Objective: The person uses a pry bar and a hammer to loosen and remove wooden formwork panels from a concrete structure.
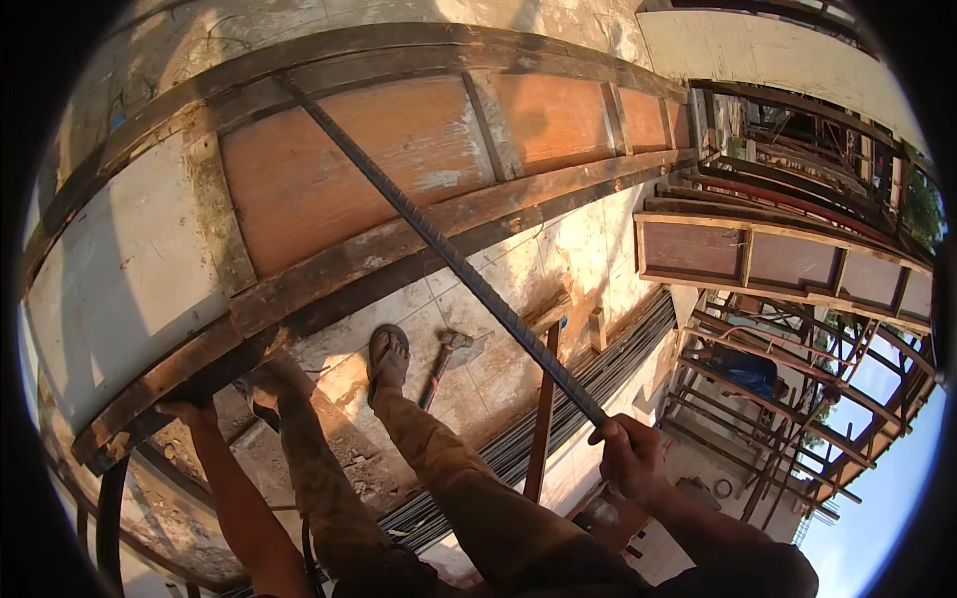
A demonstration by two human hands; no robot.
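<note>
My right hand is closed around the near end of a long dark ribbed steel bar. The bar slants up and left across a wooden formwork panel, and its far tip meets the panel's far timber rail. At the lower left, my left hand grips the underside of the panel's near rail, its fingers partly hidden by the wood. Orange plywood sheets fill the middle of the panel, split by short cross battens; its left part is pale and stained.
A hammer lies on the tiled floor beside my sandalled foot. Bundled steel rods run behind it. At right stand another framed panel and timber scaffolding. A person in blue is farther off there.
</note>
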